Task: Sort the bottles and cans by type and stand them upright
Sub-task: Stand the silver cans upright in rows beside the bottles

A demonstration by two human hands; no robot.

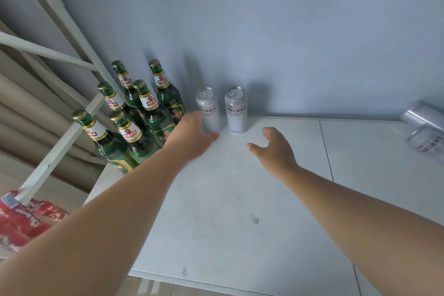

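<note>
A: What's hardest to make out, biggest things first?

B: The table [240,199] runs off the bottom and right edges. The wall [264,43] behind it is plain blue-grey. At left, the white frame [60,142] is cut by the picture's edge, and the red bag [21,218] under it shows only a corner with blurred print.

A: And the bottles?

B: Six green bottles [153,113] stand upright in a tight cluster at the table's back left. The front ones hide the lower halves of those behind, and the left forearm covers part of the nearest bodies. Neck labels are white with a red mark; the characters are too soft to read.

A: The cans?

B: Two silver cans stand upright just right of the bottles, close together but apart. The left can [208,110] carries Chinese characters I can't read surely. The right can [236,109] shows a line that looks like "WHEAT BEER". Far right, more cans [425,127] lie on their sides, blurred and cut off; a barcode shows.

A: Hands?

B: The left hand [192,134] is against the left can's lower part, hiding its base; whether it truly grips, I can't tell. The right hand [274,149] hovers over the table, fingers spread wide, holding nothing, near the right can without touching it.
</note>
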